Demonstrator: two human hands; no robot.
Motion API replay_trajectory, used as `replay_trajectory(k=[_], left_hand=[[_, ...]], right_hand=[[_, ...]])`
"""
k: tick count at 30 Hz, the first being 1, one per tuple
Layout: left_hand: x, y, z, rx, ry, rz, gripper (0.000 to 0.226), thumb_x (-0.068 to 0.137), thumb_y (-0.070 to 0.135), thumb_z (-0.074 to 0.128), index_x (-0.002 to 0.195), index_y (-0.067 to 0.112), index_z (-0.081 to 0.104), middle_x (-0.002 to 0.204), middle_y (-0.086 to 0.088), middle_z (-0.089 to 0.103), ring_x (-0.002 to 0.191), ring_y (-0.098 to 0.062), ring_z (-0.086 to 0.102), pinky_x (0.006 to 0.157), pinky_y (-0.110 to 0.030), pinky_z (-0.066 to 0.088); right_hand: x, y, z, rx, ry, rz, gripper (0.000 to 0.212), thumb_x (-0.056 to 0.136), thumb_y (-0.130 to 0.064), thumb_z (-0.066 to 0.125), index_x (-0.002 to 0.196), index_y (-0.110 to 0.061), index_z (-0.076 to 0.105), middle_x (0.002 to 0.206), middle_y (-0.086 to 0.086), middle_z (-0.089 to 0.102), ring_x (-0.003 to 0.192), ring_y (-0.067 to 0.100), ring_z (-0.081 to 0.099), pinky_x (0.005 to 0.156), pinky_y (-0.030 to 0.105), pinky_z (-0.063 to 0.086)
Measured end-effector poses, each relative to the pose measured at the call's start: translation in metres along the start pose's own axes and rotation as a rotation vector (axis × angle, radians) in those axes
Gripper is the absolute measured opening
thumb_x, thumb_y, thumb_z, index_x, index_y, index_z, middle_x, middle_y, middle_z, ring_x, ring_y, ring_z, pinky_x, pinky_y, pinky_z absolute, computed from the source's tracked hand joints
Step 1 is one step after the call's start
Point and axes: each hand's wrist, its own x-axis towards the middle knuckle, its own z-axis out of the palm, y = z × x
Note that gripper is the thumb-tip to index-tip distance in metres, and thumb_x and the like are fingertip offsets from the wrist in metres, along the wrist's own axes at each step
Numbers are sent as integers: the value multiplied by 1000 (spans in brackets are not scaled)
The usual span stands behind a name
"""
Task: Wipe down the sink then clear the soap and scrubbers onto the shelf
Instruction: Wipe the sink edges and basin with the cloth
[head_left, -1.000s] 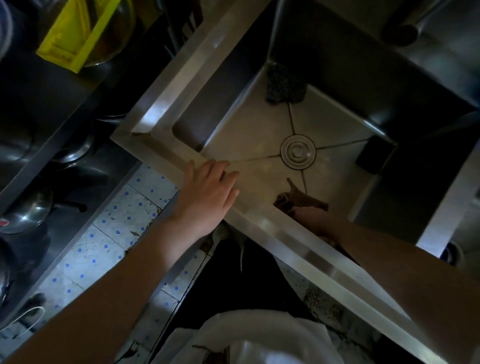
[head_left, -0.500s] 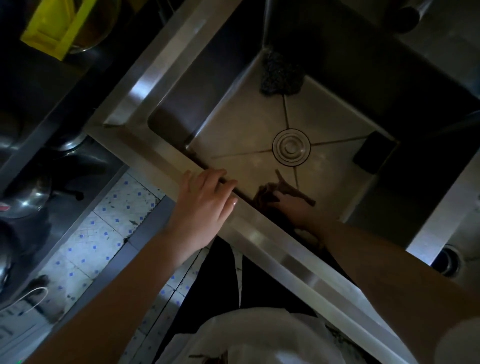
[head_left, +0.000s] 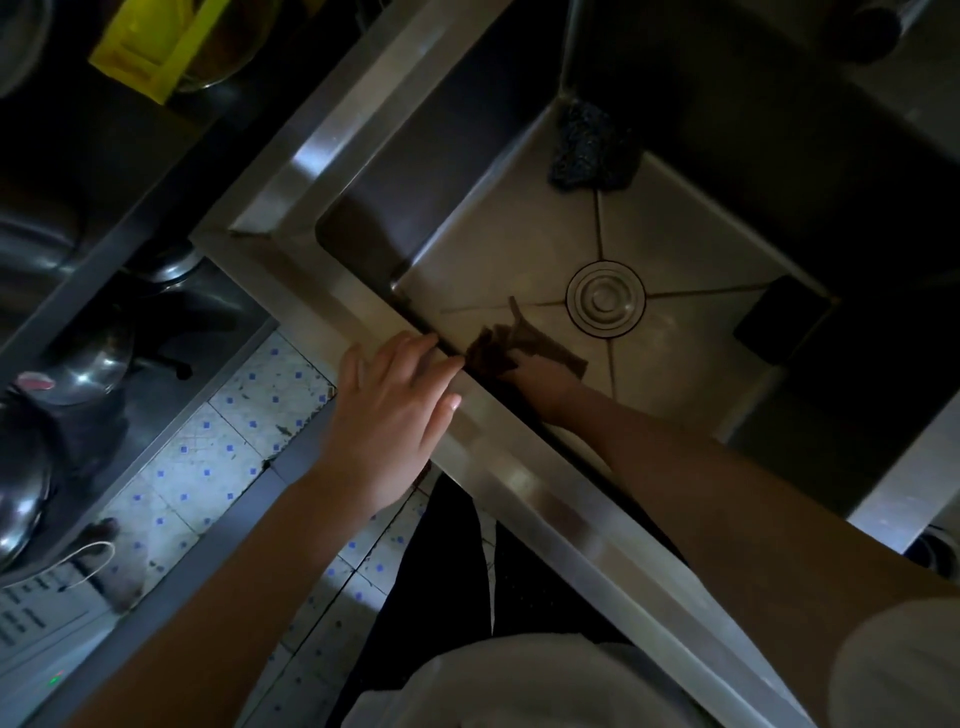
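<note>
A steel sink (head_left: 498, 467) fills the middle of the view, with a round drain (head_left: 605, 299) in its floor. My right hand (head_left: 545, 382) is down inside the basin near the front wall and holds a dark brown cloth (head_left: 511, 345) against the floor. My left hand (head_left: 395, 410) rests flat on the sink's front rim with its fingers straight. A dark steel-wool scrubber (head_left: 589, 148) lies in the far corner of the basin. A black block (head_left: 779, 325), soap or sponge, sits at the right edge of the floor.
A lower shelf at the left holds metal bowls (head_left: 88, 364) and pans. A yellow plastic item (head_left: 150, 47) sits at the top left. Tiled floor (head_left: 218, 457) shows below the rim. A dark tap spout (head_left: 878, 26) is at the top right.
My right hand has slid the cloth leftwards along the basin's front wall, closer to my left hand. My left hand stays on the rim.
</note>
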Motion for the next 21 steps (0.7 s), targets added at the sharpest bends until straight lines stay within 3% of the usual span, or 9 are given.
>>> replay_trajectory(k=[4,7,12,17,21], left_hand=[[-1,2,0,-2,0,-19,40,91,36,33,118,20,58,127,-8,53,117,-29,50,95,-53,31],[-1,4,-1,-8,-3,-23,40,91,36,33,117,20,58,126,-8,53,117,-29,50,96,-54,31],[-2,4,-2,-20,-14,-31,42,91,37,31,118,20,58,128,-7,52,119,-28,49,98,-54,29],[0,2,-3,-28,18,-23,39,92,35,33,120,20,56,126,-8,53,118,-29,49,96,-53,31],[-1,-6,-3,-6,38,-32,41,92,35,33,126,20,51,130,-7,52,119,-30,48,95,-53,33]], right_hand=[[-50,24,26,34,-42,-23,36,97,-21,42,132,-22,52,138,7,48,111,26,55,88,30,44],[-95,43,42,-87,-16,-116,34,99,-25,41,131,-28,48,129,5,57,102,17,60,84,24,45],[-138,61,56,-63,-237,-11,42,99,-19,40,141,-26,42,156,3,22,130,28,42,106,41,40],[-111,48,47,-80,-106,-49,44,100,-28,39,144,-27,36,149,7,37,128,27,45,101,34,39],[-65,27,21,47,-73,-83,42,95,-21,49,137,-24,48,154,4,27,126,27,46,102,36,40]])
